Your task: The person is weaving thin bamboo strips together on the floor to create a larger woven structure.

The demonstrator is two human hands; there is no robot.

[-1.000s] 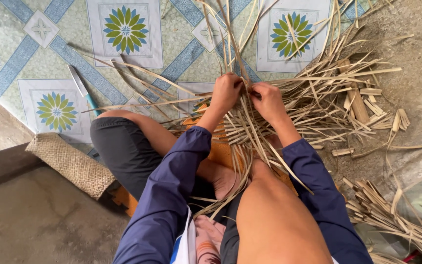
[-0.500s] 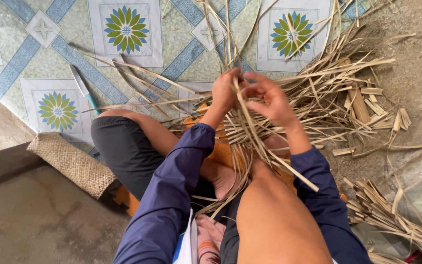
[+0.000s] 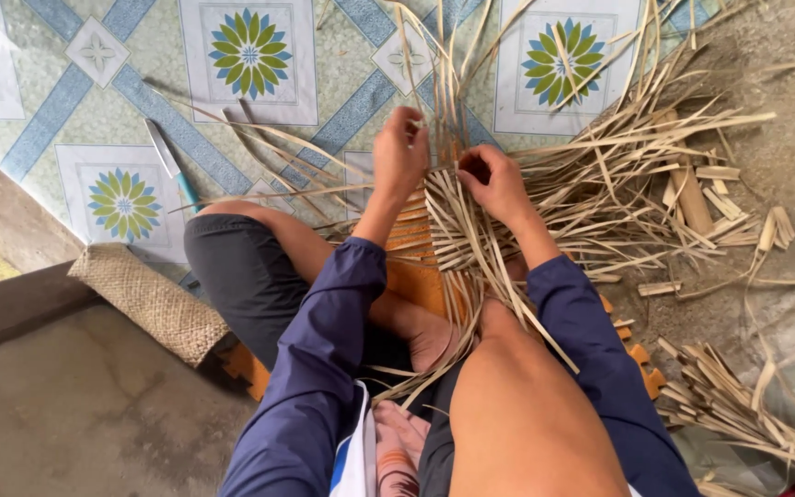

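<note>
Bamboo strips (image 3: 471,230) lie crossed beneath your fingers: left hand (image 3: 401,152) pinches an upright strip, right hand (image 3: 494,182) curls closed, pressing the weave flat.

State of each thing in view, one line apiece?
Left hand: gripping upright bamboo strips.
Right hand: closed on strips of the woven mat.
Woven mat: partly woven, ends loose.
Knife: lying flat on tile, untouched.
Offcuts: scattered on floor.

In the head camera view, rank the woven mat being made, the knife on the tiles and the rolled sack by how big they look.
1. Woven mat, with its loose strips spreading widest.
2. Rolled sack, though it lies nearer the camera, so its lead over the knife is less sure.
3. Knife, clearly smallest.
</note>
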